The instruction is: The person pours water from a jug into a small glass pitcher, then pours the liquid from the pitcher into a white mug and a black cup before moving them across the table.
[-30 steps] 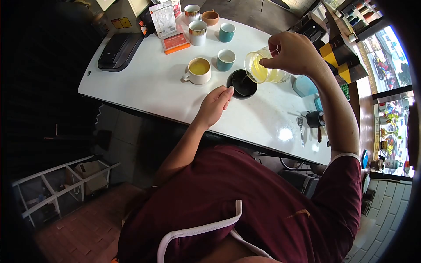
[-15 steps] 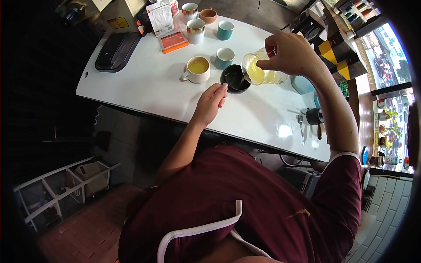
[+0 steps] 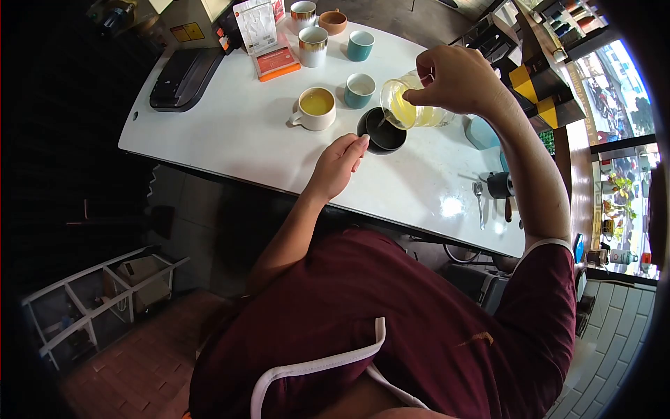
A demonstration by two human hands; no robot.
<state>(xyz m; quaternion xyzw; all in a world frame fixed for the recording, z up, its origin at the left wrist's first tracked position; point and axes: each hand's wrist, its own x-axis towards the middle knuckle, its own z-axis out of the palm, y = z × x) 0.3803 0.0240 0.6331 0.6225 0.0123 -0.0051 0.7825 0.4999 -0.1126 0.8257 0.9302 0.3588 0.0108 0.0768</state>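
Note:
My right hand (image 3: 457,80) grips a clear glass pitcher (image 3: 436,116) and holds it tilted to the left. Yellow liquid lies along its lower side, and its rim is over a black cup (image 3: 384,138). A thin stream seems to run from the rim into the cup. Closed fingers of my left hand (image 3: 340,164) pinch the near left side of the black cup, where a handle may be hidden. Left of it stands a cream mug (image 3: 315,110) filled with yellow liquid. Just behind is a pale teal cup (image 3: 359,91).
Farther back stand a teal cup (image 3: 360,46), a white-and-bronze cup (image 3: 313,47), a brown cup (image 3: 333,22) and a white pouch (image 3: 256,28) by an orange-edged box (image 3: 277,64). A black scale (image 3: 187,80) sits left. A spoon (image 3: 480,206) lies right, near a portafilter-like black object (image 3: 499,185).
The black cup and my left hand have shifted slightly right. The pitcher has moved slightly left and stays tilted over the cup.

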